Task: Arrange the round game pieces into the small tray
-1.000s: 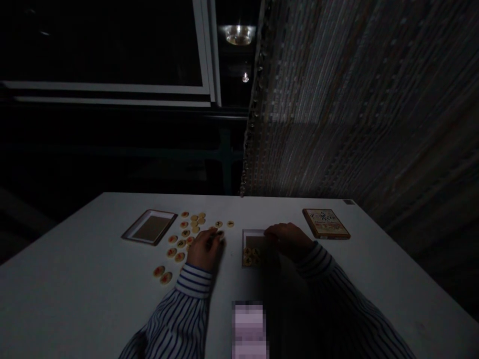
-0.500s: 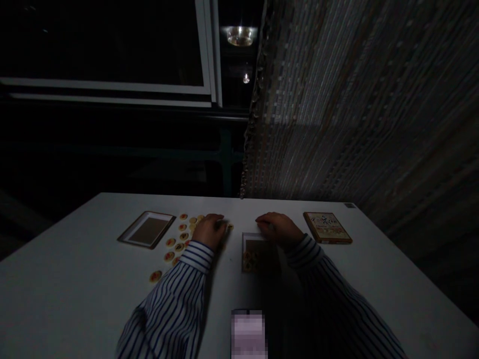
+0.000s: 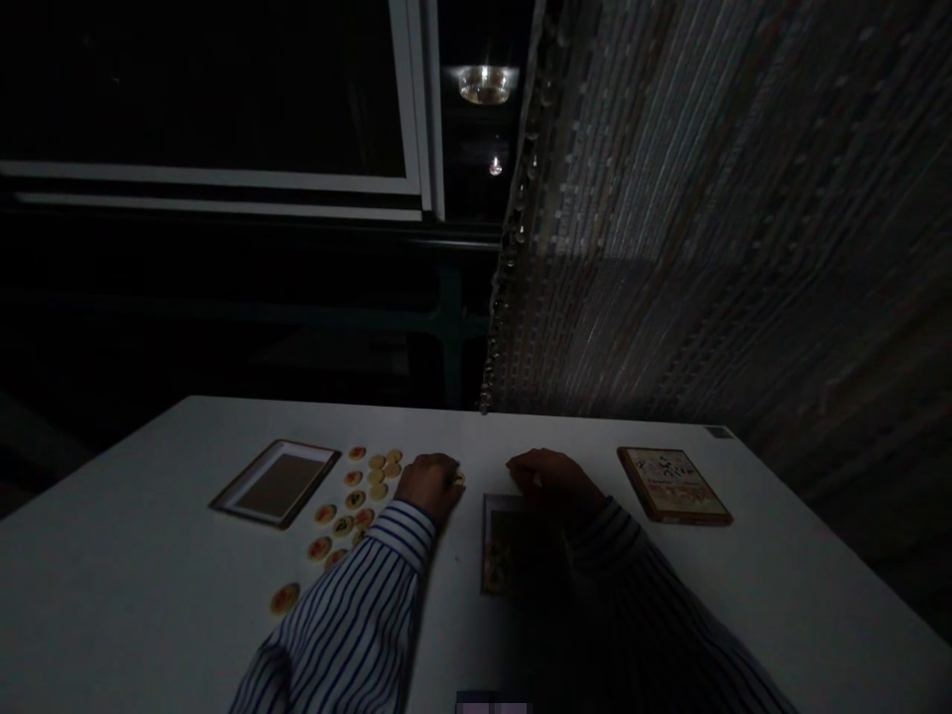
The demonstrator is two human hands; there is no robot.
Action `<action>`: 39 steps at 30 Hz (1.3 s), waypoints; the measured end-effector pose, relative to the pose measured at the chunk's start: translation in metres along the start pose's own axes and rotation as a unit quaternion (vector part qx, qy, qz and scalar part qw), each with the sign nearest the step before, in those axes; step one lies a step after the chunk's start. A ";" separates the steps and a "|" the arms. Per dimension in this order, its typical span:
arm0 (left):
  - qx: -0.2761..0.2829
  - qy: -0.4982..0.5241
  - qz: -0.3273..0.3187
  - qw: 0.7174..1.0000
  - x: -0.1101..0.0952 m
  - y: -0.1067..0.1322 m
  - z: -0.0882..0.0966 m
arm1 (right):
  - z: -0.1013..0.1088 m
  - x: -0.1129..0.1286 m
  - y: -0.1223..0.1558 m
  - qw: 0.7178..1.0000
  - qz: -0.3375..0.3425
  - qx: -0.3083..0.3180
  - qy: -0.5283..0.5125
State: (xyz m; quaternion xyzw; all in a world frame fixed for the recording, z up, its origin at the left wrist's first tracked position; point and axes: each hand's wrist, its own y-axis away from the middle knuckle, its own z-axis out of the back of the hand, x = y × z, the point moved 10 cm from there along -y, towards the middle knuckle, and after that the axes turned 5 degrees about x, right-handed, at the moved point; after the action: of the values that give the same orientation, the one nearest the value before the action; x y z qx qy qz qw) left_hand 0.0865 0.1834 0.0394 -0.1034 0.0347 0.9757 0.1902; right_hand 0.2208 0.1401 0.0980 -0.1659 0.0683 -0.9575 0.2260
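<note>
My left hand (image 3: 429, 486) rests on the white table with its fingers curled around a round Chinese chess piece (image 3: 459, 480). Left of that hand lie several loose pieces, some showing red or dark characters, such as a red-marked piece (image 3: 284, 598), others plain side up. My right hand (image 3: 556, 480) hovers at the far edge of a shallow open box (image 3: 485, 555), fingers bent together; what they hold, if anything, is hidden. A few pieces sit inside this box, mostly lost in the right arm's shadow.
On the left lies another shallow open tray (image 3: 277, 481). A box lid with printed characters (image 3: 675, 484) is at the right. Beyond the white table (image 3: 149, 555) hang a beaded string curtain (image 3: 632, 198) and a dark window with a white frame (image 3: 416, 119).
My left hand has closed over the piece that lay beside its fingertips. The right hand stays near the box. The view has tilted up slightly, so the table appears lower.
</note>
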 end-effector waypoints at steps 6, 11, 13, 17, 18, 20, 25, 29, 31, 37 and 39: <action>-0.023 -0.019 -0.016 0.999 0.004 -0.002 -0.007 | -0.005 0.004 0.004 0.999 0.027 -0.025 -0.004; -0.045 -0.005 -0.029 0.999 0.003 -0.002 -0.008 | -0.005 0.008 0.005 0.999 0.028 -0.017 -0.010; -0.048 0.007 -0.021 0.999 0.004 -0.002 -0.007 | -0.005 0.008 0.006 0.999 0.034 -0.023 -0.014; -0.047 0.018 -0.012 0.999 0.004 -0.001 -0.005 | -0.007 0.006 0.006 0.999 0.032 -0.024 -0.005; -0.048 0.016 -0.013 0.999 0.003 -0.001 -0.004 | -0.008 0.006 0.006 0.999 0.031 -0.021 -0.002; -0.052 0.014 -0.015 0.998 0.001 0.001 0.002 | -0.008 0.007 0.006 0.999 0.030 -0.021 0.002; -0.083 0.029 -0.026 0.996 -0.008 0.007 0.022 | -0.001 0.009 0.007 0.999 0.034 -0.030 0.000; -0.115 0.051 -0.049 0.991 -0.016 0.012 0.037 | 0.004 0.010 0.008 0.999 0.039 -0.035 0.006; -0.126 0.066 -0.060 0.988 -0.019 0.014 0.042 | 0.005 0.010 0.008 0.999 0.039 -0.036 0.009; -0.142 0.103 -0.090 0.980 -0.035 0.024 0.057 | 0.015 0.017 0.011 0.998 0.048 -0.047 0.002; -0.139 0.114 -0.102 0.978 -0.042 0.029 0.062 | 0.020 0.020 0.013 0.997 0.056 -0.057 -0.007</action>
State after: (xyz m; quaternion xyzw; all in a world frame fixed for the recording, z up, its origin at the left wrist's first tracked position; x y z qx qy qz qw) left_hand 0.1023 0.1479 0.1104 -0.2428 -0.0904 0.9282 0.2672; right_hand 0.2160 0.1182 0.1200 -0.1815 0.1305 -0.9366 0.2698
